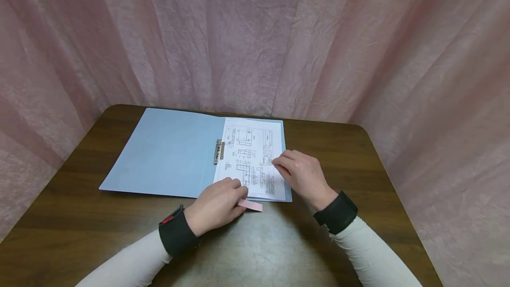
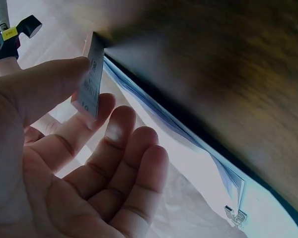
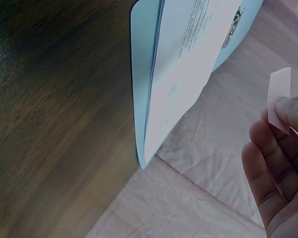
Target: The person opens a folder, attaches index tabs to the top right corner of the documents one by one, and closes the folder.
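My left hand (image 1: 217, 203) pinches a thin pad of pink sticky notes (image 1: 253, 206) between thumb and index finger, just off the folder's near edge. Printed marks show on the pad's underside in the left wrist view. A single pale sticky note (image 3: 279, 89) is pinched by thumb and fingertips of my right hand (image 1: 306, 175), which is over the right part of the papers in the head view. Those papers (image 1: 255, 145), printed with technical drawings, lie in an open light blue folder (image 1: 167, 154). A metal clip (image 1: 217, 152) sits by their left edge.
The folder lies on a dark wooden table (image 1: 330, 145) near its back edge. Pink curtains (image 1: 247, 43) hang behind and at both sides. Each wrist wears a black band (image 1: 338, 211).
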Demonstrator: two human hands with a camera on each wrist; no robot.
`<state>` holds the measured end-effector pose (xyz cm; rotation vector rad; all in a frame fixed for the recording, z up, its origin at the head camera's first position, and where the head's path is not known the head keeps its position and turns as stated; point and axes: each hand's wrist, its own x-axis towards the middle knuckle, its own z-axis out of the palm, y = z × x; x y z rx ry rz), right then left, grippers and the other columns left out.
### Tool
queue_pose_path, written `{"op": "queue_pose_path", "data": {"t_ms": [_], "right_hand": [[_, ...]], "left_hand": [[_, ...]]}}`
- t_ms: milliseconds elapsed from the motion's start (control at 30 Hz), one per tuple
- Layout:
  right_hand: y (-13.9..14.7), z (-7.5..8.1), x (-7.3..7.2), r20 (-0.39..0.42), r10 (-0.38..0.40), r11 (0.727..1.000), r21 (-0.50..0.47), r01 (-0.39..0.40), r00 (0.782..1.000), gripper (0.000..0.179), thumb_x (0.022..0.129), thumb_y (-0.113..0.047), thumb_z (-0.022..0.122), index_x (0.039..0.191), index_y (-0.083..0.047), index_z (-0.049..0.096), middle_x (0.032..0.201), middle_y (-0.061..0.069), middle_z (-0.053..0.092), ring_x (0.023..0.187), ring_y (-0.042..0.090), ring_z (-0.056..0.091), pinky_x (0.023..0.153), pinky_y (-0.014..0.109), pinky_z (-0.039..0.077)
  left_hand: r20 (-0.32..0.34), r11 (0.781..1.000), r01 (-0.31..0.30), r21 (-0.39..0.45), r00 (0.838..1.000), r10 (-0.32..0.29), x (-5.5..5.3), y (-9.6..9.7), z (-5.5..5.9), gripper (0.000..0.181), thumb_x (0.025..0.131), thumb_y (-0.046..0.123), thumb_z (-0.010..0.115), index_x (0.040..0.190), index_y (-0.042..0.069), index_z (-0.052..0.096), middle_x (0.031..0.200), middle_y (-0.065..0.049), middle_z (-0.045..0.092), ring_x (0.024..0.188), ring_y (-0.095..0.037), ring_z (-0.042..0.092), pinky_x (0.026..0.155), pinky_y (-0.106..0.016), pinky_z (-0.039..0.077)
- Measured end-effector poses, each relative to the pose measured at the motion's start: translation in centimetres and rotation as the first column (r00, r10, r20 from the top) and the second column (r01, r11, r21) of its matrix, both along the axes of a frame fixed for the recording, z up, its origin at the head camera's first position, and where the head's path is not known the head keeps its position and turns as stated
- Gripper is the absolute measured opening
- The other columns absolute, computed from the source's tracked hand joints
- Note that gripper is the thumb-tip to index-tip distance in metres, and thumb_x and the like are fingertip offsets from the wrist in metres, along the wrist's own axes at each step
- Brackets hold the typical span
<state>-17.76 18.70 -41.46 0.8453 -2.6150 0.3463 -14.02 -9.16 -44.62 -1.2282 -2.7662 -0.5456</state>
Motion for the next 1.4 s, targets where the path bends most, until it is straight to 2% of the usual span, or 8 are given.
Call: {"op": "queue_pose_path", "data": {"t_ms": [200, 500, 733, 967, 1133, 1233, 1400], "right_hand": [[0.0, -0.1, 0.0, 0.011, -0.004, 1.0, 0.001, 0.004, 1.0, 0.025, 0.089, -0.012, 0.095, 0.112, -0.014, 0.087, 0.101, 0.0, 0.078, 0.086, 0.017, 0.068, 0.072, 0.031, 0.059], [0.0, -0.2, 0.0, 0.025, -0.006, 1.0, 0.001, 0.006, 1.0, 0.025, 0.089, -0.011, 0.095, 0.112, -0.013, 0.087, 0.1, 0.0, 0.078, 0.085, 0.016, 0.068, 0.072, 0.032, 0.059], [-0.1, -0.3, 0.0, 0.035, -0.006, 1.0, 0.004, 0.005, 0.999, 0.027, 0.09, -0.012, 0.094, 0.116, -0.014, 0.086, 0.101, 0.0, 0.078, 0.085, 0.016, 0.067, 0.072, 0.031, 0.058], [-0.1, -0.3, -0.1, 0.044, -0.014, 1.0, 0.005, 0.014, 0.999, 0.03, 0.09, -0.012, 0.094, 0.119, -0.014, 0.085, 0.101, 0.0, 0.078, 0.085, 0.016, 0.066, 0.072, 0.031, 0.058], [0.0, -0.6, -0.1, 0.041, -0.015, 1.0, 0.006, 0.015, 0.999, 0.029, 0.091, -0.011, 0.094, 0.118, -0.015, 0.085, 0.1, -0.001, 0.078, 0.084, 0.015, 0.066, 0.071, 0.031, 0.057], [0.1, -0.7, -0.1, 0.034, -0.014, 1.0, 0.005, 0.014, 0.999, 0.028, 0.09, -0.01, 0.094, 0.117, -0.015, 0.086, 0.099, -0.001, 0.078, 0.084, 0.015, 0.067, 0.07, 0.031, 0.057], [0.3, -1.0, -0.3, 0.027, -0.012, 1.0, 0.005, 0.012, 1.0, 0.026, 0.09, -0.01, 0.094, 0.114, -0.015, 0.086, 0.1, -0.001, 0.078, 0.085, 0.016, 0.068, 0.071, 0.032, 0.058]], "left_hand": [[-0.013, 1.0, 0.011, -0.016, 1.0, -0.011, 0.1, -0.2, -0.1, 0.021, 0.091, 0.018, 0.091, 0.091, 0.015, 0.071, 0.081, 0.004, 0.056, 0.074, -0.015, 0.049, 0.064, -0.028, 0.04], [-0.014, 0.997, 0.015, -0.073, 1.0, -0.016, 0.2, -0.2, -0.8, 0.022, 0.09, 0.021, 0.093, 0.091, 0.016, 0.072, 0.079, 0.006, 0.054, 0.072, -0.015, 0.049, 0.063, -0.028, 0.04], [-0.012, 0.997, 0.02, -0.073, 1.0, -0.021, 0.2, -0.1, -0.8, 0.024, 0.089, 0.02, 0.094, 0.089, 0.016, 0.07, 0.077, 0.006, 0.052, 0.071, -0.015, 0.049, 0.062, -0.028, 0.04], [0.03, 0.998, 0.018, -0.066, 0.999, -0.016, 0.0, -0.1, -0.6, 0.026, 0.09, 0.026, 0.095, 0.09, 0.017, 0.07, 0.078, 0.008, 0.052, 0.071, -0.013, 0.048, 0.062, -0.027, 0.041], [0.046, 0.999, -0.042, -0.016, 0.998, 0.042, -0.5, -0.1, -0.1, 0.022, 0.094, 0.029, 0.091, 0.096, 0.015, 0.075, 0.083, 0.006, 0.059, 0.074, -0.012, 0.053, 0.064, -0.028, 0.046], [0.011, 0.995, -0.098, 0.014, 0.995, 0.098, -1.1, -0.2, 0.2, 0.02, 0.096, 0.026, 0.089, 0.105, 0.011, 0.08, 0.092, 0.001, 0.067, 0.079, -0.015, 0.059, 0.069, -0.03, 0.052], [-0.053, 0.986, -0.164, 0.031, 0.985, 0.166, -2.4, -0.5, 0.0, 0.029, 0.096, 0.021, 0.09, 0.119, 0.006, 0.08, 0.11, -0.007, 0.073, 0.094, -0.023, 0.068, 0.079, -0.036, 0.059]]}}
